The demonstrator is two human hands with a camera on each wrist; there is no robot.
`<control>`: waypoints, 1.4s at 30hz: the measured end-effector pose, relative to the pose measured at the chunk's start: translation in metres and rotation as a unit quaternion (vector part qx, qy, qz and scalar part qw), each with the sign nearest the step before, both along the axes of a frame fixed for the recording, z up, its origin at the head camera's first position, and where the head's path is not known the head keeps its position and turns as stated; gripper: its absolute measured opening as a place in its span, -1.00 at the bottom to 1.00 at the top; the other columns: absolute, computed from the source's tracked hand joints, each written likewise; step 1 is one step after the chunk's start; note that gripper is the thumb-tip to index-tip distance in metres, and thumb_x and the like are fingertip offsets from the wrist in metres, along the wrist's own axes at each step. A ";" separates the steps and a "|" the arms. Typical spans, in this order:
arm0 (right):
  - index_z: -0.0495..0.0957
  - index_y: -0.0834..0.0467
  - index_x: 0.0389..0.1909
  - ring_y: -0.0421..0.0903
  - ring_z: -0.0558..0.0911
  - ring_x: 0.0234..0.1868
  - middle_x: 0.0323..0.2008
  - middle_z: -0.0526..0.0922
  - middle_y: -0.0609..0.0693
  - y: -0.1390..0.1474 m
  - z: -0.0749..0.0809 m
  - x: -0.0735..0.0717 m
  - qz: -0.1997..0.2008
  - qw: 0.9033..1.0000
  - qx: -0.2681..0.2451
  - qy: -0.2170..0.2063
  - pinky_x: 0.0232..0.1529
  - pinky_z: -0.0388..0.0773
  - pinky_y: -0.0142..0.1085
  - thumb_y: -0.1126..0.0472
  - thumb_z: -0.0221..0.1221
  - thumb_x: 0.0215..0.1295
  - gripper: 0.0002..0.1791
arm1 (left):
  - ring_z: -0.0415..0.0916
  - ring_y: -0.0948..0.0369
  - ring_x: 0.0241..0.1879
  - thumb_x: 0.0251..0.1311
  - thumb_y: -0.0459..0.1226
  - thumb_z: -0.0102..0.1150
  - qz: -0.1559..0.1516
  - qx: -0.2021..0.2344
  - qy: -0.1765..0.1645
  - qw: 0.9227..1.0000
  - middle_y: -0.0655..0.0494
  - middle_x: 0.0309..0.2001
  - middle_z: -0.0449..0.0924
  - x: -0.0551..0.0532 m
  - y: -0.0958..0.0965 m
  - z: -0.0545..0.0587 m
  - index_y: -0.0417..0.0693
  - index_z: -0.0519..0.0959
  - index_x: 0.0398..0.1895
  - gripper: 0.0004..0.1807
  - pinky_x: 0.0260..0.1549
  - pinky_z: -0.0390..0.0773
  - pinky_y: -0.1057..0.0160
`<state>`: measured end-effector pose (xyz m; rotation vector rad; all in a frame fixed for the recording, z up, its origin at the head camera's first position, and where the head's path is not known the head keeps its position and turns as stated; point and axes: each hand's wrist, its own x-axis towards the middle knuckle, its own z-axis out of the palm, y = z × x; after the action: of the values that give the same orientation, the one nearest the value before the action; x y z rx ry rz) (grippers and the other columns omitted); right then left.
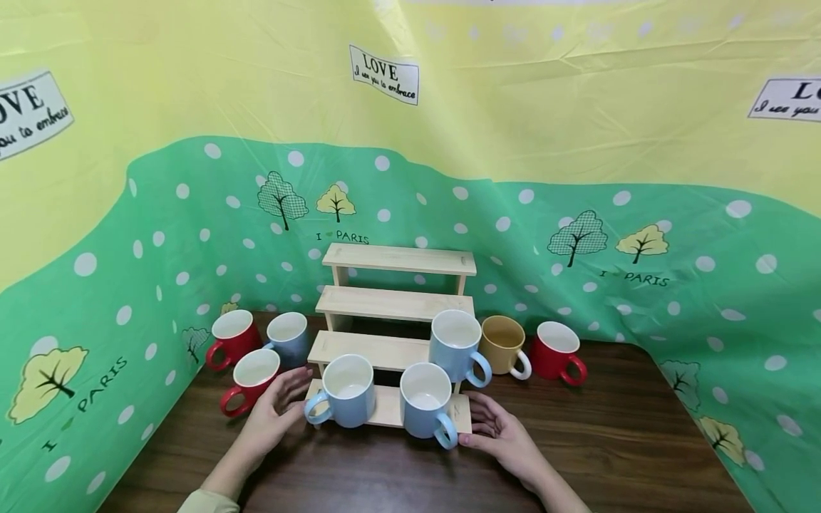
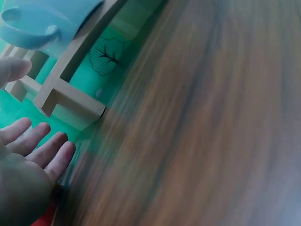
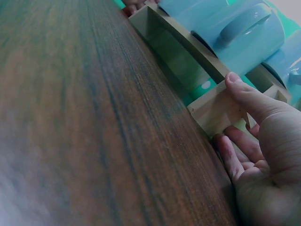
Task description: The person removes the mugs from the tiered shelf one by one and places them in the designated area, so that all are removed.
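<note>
A pale wooden stepped stand (image 1: 398, 303) rises in tiers in the middle of the head view. Two light blue mugs, one to the left (image 1: 349, 399) and one to the right (image 1: 423, 410), stand on its lowest step. Another light blue mug (image 1: 452, 349) is on the step above, at the right end. My left hand (image 1: 279, 410) is beside the lowest step's left end; in the left wrist view its spread fingers (image 2: 44, 150) are apart from the wood. With thumb on the front corner and fingers curled by the side panel, my right hand (image 3: 268, 146) grips the stand's right end.
Left of the stand are a red mug (image 1: 240, 340), a second red mug (image 1: 259, 376) and a greyish-blue mug (image 1: 291, 345). To the right stand a tan mug with a white handle (image 1: 500, 349) and a red mug (image 1: 551, 360). A patterned cloth (image 1: 449, 214) hangs behind the wooden table (image 1: 609, 442).
</note>
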<state>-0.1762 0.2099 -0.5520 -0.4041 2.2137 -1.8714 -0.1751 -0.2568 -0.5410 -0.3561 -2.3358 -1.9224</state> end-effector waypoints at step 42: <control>0.24 0.34 0.62 0.34 0.57 0.40 0.49 0.46 0.35 0.015 0.108 -0.004 -0.023 0.987 0.160 0.013 0.24 0.68 -0.01 0.14 0.64 0.19 0.09 | 0.55 0.39 0.28 0.31 -0.43 0.46 -0.069 0.014 -0.089 0.994 -0.32 0.48 0.45 0.000 -0.001 -0.008 -0.33 0.19 0.65 -0.09 0.23 0.50 0.44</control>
<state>-0.1806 0.2254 -0.4437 -0.3223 2.5040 -1.4984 -0.1755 -0.2577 -0.5486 -0.3680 -2.4499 -2.1293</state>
